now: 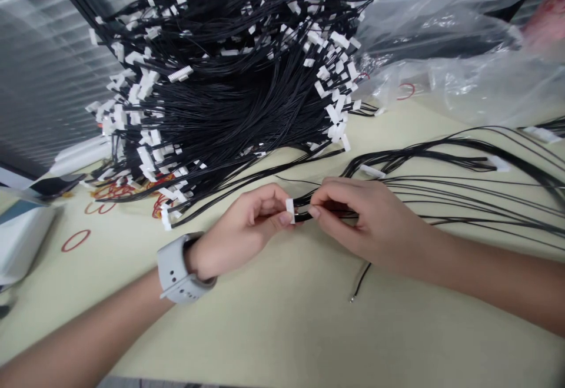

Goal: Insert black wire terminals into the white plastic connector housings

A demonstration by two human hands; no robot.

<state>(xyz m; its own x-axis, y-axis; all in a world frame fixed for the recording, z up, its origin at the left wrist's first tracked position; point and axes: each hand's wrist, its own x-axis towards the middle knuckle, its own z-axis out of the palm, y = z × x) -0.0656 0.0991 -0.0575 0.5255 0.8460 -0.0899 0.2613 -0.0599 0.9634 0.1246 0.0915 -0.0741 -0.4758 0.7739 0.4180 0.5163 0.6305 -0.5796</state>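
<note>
Between thumb and fingers, my left hand (253, 223) pinches a small white connector housing (290, 211). Several black wires (302, 216) run out of its right side. Just right of the housing, my right hand (353, 208) is closed in a pinch on a black wire close to where the wires enter; the wire's tip is hard to make out. One short black wire end with a metal terminal (352, 299) hangs below my right hand over the pale table (282, 329). More loose black wires (477, 199) spread off to the right.
A big pile of black wire harnesses (247, 93) with white connectors fills the back. Red rubber bands (76, 241) lie at left, beside a white box (26, 241). Clear plastic bags (494, 82) cover the back right. Another white connector (373, 171) lies behind my right hand.
</note>
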